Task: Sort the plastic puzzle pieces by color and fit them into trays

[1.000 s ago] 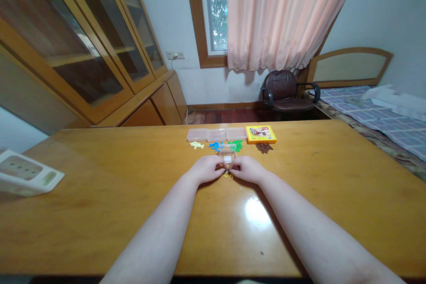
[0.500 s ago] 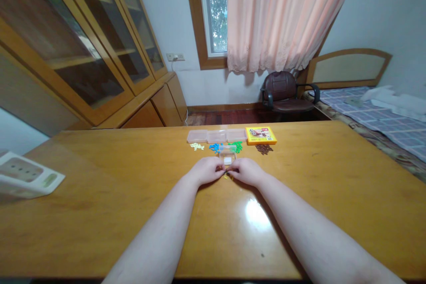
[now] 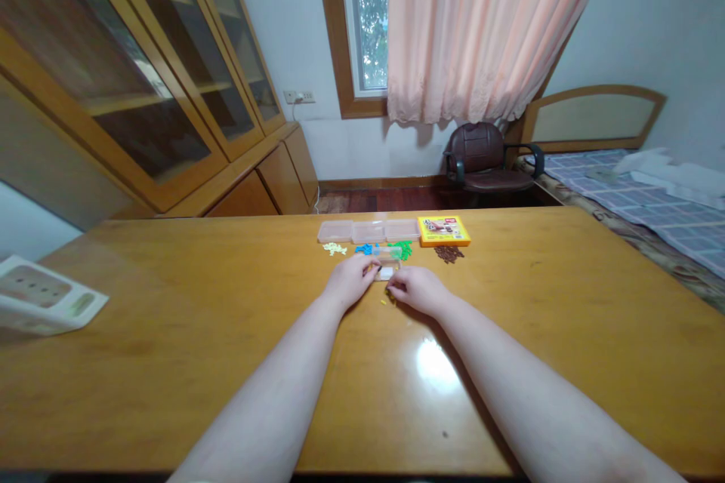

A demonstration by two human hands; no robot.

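My left hand (image 3: 352, 281) is at the left side of a small clear plastic box (image 3: 387, 276) with a white patch inside. Its fingers are pinched at the box's rim, and a tiny dark spot shows at the tips, too small to name. To the right, my right hand (image 3: 422, 291) has its fingertips pressed together low over the table. Small yellow pieces (image 3: 384, 302) lie just below those fingertips. What the right fingers grip is too small to make out. Behind the box are piles of blue pieces (image 3: 363, 249) and green pieces (image 3: 403, 250).
Pale cream pieces (image 3: 334, 249) and brown pieces (image 3: 449, 254) lie in piles on the wooden table (image 3: 226, 332). Clear trays (image 3: 335, 232) stand in a row beside a yellow box (image 3: 445, 231). A white box (image 3: 48, 298) stands at the left. A chair (image 3: 481, 155) is beyond the table.
My left hand has moved forward, from meeting the right fingertips to the small clear box. My right hand has stayed almost in place by the yellow pieces.
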